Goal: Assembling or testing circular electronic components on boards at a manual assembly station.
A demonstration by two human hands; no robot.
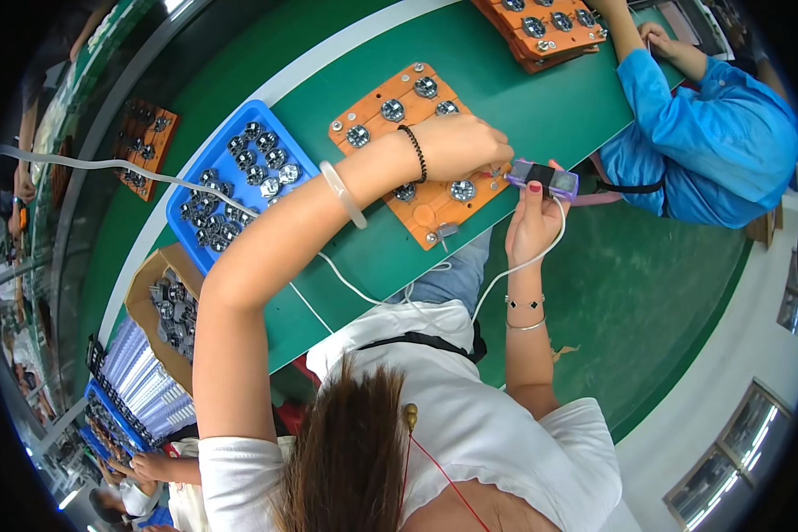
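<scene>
My left hand [470, 146] reaches across an orange board [395, 133] with its fingers curled together at the right edge; what they pinch, if anything, is hidden. Round silvery-black parts, such as this one [392, 109], sit in the board, some partly covered by my left hand and wrist. Beside the board, my right hand [534, 226] grips a small purple handheld device [545, 180] with a black band and a white cable. The device's left end lies close to my left fingertips; whether they touch, I cannot tell.
A blue tray [179, 211] of round parts lies under my left forearm, near a cardboard box [137, 297] of more parts. White cable [346, 279] crosses the green table [315, 71]. A person in blue [700, 142] sits at the right by stacked orange boards [541, 35].
</scene>
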